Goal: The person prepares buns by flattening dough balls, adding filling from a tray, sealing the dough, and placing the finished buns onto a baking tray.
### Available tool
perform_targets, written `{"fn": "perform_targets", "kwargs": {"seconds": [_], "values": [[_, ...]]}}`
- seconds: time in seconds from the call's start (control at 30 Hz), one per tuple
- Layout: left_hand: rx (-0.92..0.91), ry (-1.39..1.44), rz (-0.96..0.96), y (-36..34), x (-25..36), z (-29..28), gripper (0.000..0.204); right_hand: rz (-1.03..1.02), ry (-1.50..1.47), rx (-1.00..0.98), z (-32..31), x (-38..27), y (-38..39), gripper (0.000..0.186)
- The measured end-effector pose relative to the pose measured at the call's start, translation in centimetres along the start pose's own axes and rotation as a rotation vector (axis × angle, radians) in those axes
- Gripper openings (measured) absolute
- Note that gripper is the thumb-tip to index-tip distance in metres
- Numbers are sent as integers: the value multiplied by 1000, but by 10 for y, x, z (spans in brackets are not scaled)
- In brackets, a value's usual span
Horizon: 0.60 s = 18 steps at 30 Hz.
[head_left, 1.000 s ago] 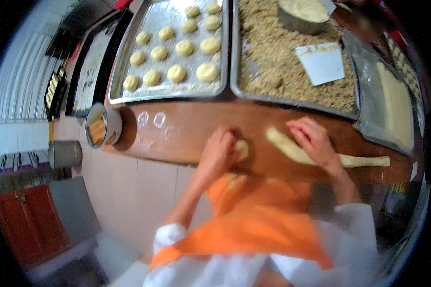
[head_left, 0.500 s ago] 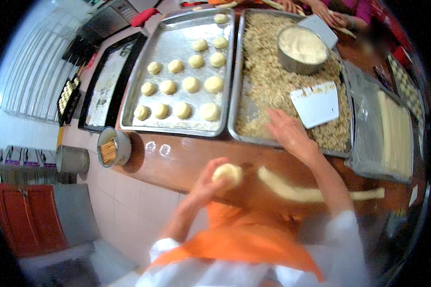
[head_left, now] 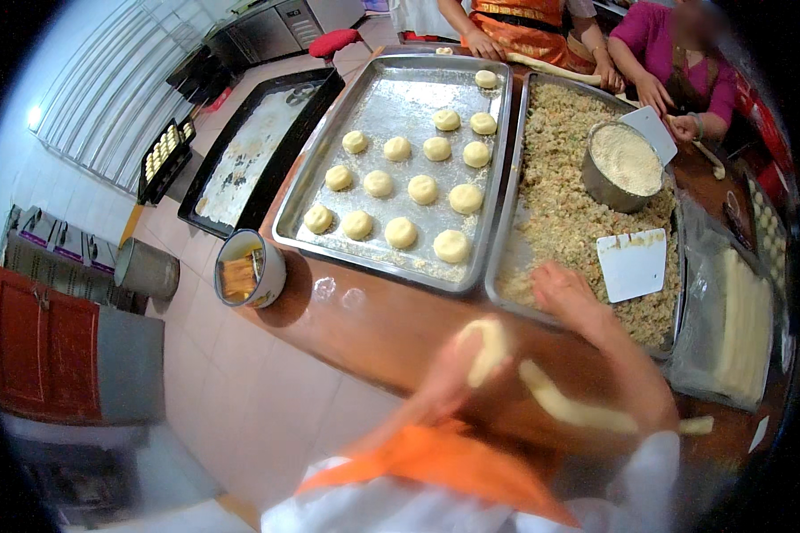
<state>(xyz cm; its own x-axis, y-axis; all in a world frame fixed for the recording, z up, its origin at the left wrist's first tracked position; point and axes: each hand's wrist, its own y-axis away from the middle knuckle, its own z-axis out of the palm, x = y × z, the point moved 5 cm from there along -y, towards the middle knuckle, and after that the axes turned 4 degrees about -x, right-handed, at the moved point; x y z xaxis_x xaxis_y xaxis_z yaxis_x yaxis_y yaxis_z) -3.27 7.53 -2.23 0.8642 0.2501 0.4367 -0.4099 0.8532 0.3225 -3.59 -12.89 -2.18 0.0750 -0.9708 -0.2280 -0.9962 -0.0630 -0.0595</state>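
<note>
At the frame's lower centre, I register the left hand (head_left: pixel 453 369), fingers curled around a dough piece (head_left: pixel 487 353), apparently to support its softness; right of centre, the right hand's (head_left: pixel 567 293) half-bent fingers meet crumbly filling (head_left: pixel 556 191), grip indeterminable.

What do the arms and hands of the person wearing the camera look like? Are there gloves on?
No gloves: the left hand and right hand are both bare. White sleeves end partway up, leaving the forearms uncovered. No watch or bracelet shows on the right wrist; the left is too blurry to tell.
</note>
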Motion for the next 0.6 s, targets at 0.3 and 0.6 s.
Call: {"fn": "perform_targets", "kwargs": {"seconds": [0.3,0.6], "values": [[-113,148,195,-29,40,28,42,-175,151,126,-4,-4,-9,23],[-223,204,117,-44,43,45,47,208,-560,482,-51,-1,-19,19]]}}
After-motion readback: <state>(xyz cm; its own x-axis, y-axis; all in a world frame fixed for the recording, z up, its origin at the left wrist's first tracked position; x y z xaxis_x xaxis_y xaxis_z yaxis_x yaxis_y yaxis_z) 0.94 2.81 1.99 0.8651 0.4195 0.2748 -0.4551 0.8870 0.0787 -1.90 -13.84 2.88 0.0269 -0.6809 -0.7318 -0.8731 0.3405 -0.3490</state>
